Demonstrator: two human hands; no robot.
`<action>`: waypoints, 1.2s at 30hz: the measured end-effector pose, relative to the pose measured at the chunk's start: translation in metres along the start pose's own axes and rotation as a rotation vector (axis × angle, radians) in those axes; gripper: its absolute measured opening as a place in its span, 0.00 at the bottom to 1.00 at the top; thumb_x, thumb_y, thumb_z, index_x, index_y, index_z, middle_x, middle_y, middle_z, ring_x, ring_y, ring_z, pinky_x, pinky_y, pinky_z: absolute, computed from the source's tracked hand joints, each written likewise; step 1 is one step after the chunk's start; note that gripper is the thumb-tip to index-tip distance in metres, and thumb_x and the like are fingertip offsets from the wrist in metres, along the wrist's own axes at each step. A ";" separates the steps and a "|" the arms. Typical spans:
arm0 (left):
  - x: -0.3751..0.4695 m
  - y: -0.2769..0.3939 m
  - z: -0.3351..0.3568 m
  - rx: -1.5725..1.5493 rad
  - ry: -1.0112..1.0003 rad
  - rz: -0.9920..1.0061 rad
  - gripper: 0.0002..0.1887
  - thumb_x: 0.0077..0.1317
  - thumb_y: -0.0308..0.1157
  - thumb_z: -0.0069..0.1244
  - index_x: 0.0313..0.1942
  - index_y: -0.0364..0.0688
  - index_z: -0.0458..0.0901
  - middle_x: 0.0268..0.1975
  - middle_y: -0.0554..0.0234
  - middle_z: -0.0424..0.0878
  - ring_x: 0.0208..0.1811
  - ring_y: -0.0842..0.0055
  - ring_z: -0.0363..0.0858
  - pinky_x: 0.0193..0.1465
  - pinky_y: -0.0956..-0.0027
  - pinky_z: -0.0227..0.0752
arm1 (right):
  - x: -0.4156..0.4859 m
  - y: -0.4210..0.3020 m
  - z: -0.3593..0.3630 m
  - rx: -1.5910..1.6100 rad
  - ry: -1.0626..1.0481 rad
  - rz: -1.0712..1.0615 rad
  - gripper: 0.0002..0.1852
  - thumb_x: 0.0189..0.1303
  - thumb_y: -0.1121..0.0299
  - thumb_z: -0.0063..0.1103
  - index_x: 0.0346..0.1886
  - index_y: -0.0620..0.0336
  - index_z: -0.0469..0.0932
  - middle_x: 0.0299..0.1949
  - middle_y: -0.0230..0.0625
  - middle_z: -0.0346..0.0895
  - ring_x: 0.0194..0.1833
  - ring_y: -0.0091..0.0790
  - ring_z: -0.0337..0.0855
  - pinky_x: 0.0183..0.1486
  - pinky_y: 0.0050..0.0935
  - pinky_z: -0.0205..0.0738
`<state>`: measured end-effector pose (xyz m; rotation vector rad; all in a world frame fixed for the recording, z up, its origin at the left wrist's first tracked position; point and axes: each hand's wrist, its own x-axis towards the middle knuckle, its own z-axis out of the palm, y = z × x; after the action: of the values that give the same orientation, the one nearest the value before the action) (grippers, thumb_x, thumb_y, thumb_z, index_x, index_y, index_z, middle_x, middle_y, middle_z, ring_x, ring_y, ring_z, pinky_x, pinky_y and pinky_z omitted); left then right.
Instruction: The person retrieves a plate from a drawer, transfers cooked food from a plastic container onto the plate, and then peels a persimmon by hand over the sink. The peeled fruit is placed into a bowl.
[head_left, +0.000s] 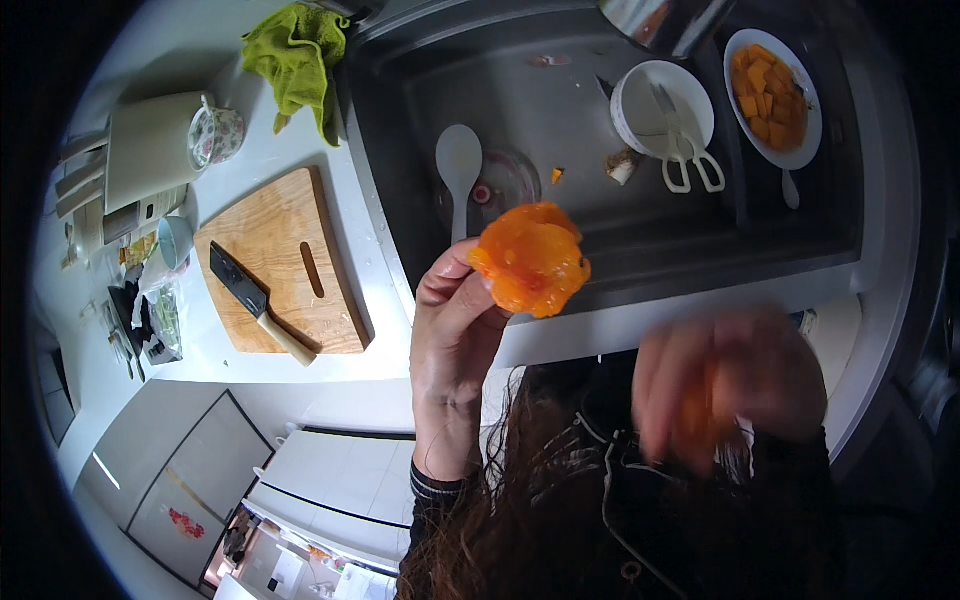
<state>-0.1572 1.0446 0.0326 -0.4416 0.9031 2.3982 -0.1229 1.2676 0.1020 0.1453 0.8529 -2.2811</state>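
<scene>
Between the thumb and fingers of my left hand (459, 319) is a glossy, wet piece of orange fruit flesh (532, 259) with a ragged edge, held up over the sink's front rim. My right hand (742, 382) is blurred, close to my body on the right. Its curled fingers hold a second orange piece (701, 412), mostly covered and too blurred to make out in detail. Beyond the hands lies the dark sink (637, 225), with a white serving spoon (459, 161) and a small orange scrap (557, 175) in it.
White-handled scissors (679, 146) rest in a white bowl (626, 112); an oval dish (814, 139) of orange cubes (766, 94) stands to its right. On the left counter are a cutting board (289, 217) with a knife (244, 281), a green cloth (296, 60) and a knife block (150, 150).
</scene>
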 end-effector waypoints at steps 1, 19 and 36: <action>0.001 0.001 0.002 -0.007 -0.033 -0.015 0.12 0.61 0.25 0.55 0.45 0.34 0.80 0.42 0.55 0.83 0.43 0.71 0.83 0.51 0.65 0.77 | 0.005 -0.001 -0.009 -0.073 0.142 -0.028 0.11 0.67 0.66 0.46 0.43 0.63 0.76 0.33 0.37 0.79 0.21 0.18 0.76 0.19 0.12 0.67; -0.039 0.007 0.073 -0.095 -0.751 0.153 0.07 0.56 0.20 0.60 0.35 0.28 0.82 0.34 0.44 0.82 0.32 0.69 0.83 0.33 0.75 0.78 | -0.008 -0.034 0.020 -0.273 -0.362 -0.252 0.14 0.52 0.71 0.69 0.39 0.67 0.78 0.39 0.48 0.78 0.33 0.34 0.83 0.34 0.22 0.78; -0.030 -0.003 0.073 -0.180 -0.747 0.211 0.06 0.56 0.23 0.60 0.34 0.32 0.84 0.33 0.49 0.84 0.36 0.64 0.82 0.41 0.66 0.74 | -0.007 0.008 0.030 0.165 -0.192 -0.347 0.11 0.50 0.72 0.71 0.36 0.65 0.80 0.36 0.48 0.80 0.32 0.34 0.84 0.36 0.22 0.80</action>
<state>-0.1393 1.0851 0.0980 0.4961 0.4064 2.5303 -0.1084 1.2486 0.1233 -0.1592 0.6275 -2.6373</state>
